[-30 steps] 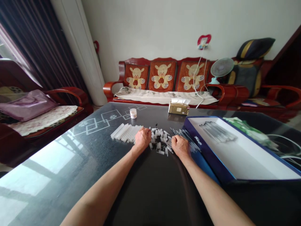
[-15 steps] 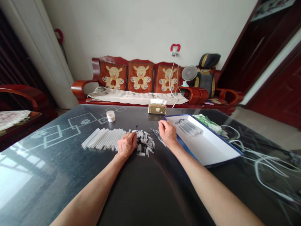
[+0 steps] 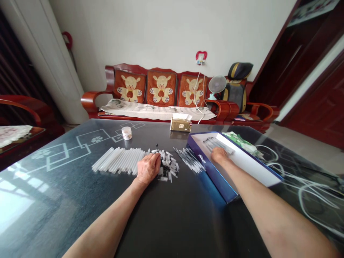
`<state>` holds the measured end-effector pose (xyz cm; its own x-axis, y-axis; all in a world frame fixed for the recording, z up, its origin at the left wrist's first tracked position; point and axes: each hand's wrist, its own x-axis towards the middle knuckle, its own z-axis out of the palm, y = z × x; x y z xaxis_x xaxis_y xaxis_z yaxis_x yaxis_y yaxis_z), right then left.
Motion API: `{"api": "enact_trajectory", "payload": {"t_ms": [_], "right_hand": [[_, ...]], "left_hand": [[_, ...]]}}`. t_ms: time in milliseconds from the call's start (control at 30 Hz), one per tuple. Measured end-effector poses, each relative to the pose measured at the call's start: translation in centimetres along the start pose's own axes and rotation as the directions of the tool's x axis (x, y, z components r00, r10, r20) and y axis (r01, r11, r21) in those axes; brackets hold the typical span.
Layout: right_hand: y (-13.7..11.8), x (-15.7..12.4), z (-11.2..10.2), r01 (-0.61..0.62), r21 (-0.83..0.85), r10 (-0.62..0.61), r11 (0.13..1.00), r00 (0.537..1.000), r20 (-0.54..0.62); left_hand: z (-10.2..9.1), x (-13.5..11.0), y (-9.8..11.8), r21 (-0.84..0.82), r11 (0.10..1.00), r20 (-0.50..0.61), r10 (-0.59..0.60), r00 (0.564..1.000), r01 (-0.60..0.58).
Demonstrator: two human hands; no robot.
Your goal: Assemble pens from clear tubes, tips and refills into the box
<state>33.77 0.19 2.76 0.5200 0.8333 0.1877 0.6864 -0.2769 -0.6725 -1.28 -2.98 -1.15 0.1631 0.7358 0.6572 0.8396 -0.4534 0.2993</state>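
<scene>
My left hand rests on the dark tabletop between a row of translucent white plastic tubes and a heap of small white and black plastic parts, its fingers curled against the heap. My right hand reaches into a blue-rimmed white box lid, touching a bundle of thin clear tubes. Its fingers are partly hidden. A loose fan of similar thin tubes lies on the table beside the box.
A small white jar and a brown packet of tissues stand at the far side of the glass-topped table. A green and white bag lies behind the box, with white cables to its right. A wooden sofa stands beyond the table.
My right hand has moved from beside the loose thin tubes into the box, to the bundle. The left hand stays at the heap. The view has barely shifted since the last frame.
</scene>
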Motion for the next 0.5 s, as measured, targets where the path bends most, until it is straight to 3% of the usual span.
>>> {"api": "enact_trajectory", "payload": {"t_ms": [133,267,300,333,400,500], "right_hand": [[-3.8,-0.3,-1.1,-0.002,0.191,-0.009,0.982,0.998,0.055],[-8.7,-4.1,-0.9,0.022,0.448,-0.125,0.894,0.971,0.202],[-9.6,-5.6,-0.5,0.002,0.522,-0.163,0.853,0.951,0.263],[-10.4,-7.3,0.1,-0.1,0.667,-0.209,0.738,0.906,0.368],[-11.4,-10.9,1.5,-0.31,0.782,-0.274,0.541,0.814,0.512],[-11.8,-15.3,4.1,-0.452,0.786,-0.335,0.421,0.728,0.598]], "left_hand": [[-0.1,0.0,0.1,-0.055,0.998,0.009,0.003,1.0,-0.002],[-0.3,0.1,0.6,-0.255,0.967,0.014,0.013,1.0,-0.009],[-0.5,0.2,0.8,-0.319,0.948,0.015,0.003,1.0,0.002],[-0.6,0.3,1.0,-0.382,0.924,0.017,-0.022,1.0,0.027],[-0.9,0.7,1.4,-0.514,0.848,0.045,-0.124,0.991,0.129],[-1.2,1.4,1.9,-0.72,0.599,0.213,-0.291,0.933,0.352]]}}
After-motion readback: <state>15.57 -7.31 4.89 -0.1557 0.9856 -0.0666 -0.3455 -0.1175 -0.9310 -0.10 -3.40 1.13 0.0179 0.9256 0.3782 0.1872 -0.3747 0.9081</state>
